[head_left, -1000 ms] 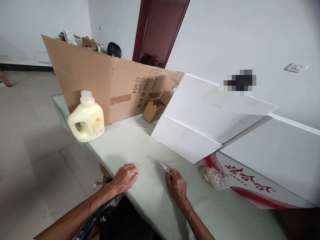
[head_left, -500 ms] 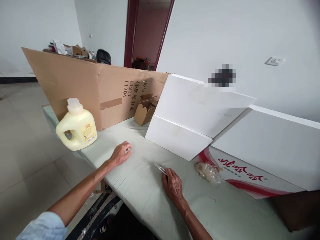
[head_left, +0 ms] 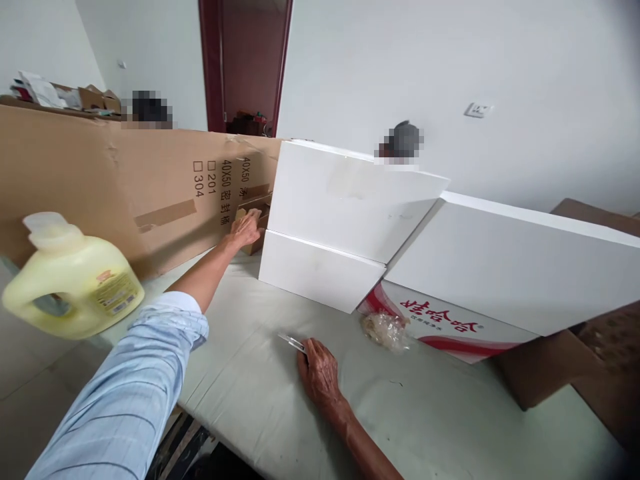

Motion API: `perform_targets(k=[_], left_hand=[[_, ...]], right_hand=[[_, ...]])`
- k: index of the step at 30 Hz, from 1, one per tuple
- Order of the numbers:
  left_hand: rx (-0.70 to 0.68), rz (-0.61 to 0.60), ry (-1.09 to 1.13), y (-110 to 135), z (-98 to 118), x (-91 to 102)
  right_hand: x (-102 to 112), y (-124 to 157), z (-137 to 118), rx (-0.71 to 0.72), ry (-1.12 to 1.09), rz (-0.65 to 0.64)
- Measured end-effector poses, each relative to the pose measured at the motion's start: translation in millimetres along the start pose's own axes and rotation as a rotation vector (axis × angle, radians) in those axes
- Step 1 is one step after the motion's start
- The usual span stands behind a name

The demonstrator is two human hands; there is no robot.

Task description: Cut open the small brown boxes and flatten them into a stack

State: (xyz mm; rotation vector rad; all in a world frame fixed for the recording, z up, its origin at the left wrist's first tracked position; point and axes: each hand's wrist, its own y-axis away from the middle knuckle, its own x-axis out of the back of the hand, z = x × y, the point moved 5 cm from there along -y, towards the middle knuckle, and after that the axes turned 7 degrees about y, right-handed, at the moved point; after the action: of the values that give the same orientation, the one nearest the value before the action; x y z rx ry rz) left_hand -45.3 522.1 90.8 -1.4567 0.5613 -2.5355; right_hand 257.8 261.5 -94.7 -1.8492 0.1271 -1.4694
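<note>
My left hand reaches over the open top of a small cardboard box, its fingers curled at the box's opening. Whatever those fingers hold, if anything, is hidden. My right hand rests on the cloth-covered table, closed around a slim silver tool that looks like a utility knife. Its narrow tip points away to the upper left. To the right of that hand lies a crumpled clear plastic bag.
A yellow detergent jug stands on the left. Behind it rises a large cardboard panel. White box panels stand across the back, beside a red-and-white printed panel. Brown cardboard sits on the right. Two people's heads show beyond the panels.
My left hand has moved forward from the near table to the small cardboard box. My right hand keeps its hold on the knife. The view has swung right, and a second head now shows.
</note>
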Motion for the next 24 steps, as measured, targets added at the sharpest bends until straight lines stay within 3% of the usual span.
perform_targets(k=[7, 13, 17, 24], left_hand=[[0.099, -0.052, -0.105, 0, -3, -8.0], [0.157, 0.017, -0.162, 39, 6, 19.4], [0.172, 0.113, -0.182, 99, 8, 61.7], [0.162, 0.26, -0.107, 255, 9, 143.0]], right_hand=[[-3, 3, 1, -0.038, 0.002, -0.024], [-12, 4, 3, -0.034, 0.021, -0.026], [-14, -1, 4, -0.029, 0.03, -0.041], [-8, -11, -3, -0.048, 0.028, -0.119]])
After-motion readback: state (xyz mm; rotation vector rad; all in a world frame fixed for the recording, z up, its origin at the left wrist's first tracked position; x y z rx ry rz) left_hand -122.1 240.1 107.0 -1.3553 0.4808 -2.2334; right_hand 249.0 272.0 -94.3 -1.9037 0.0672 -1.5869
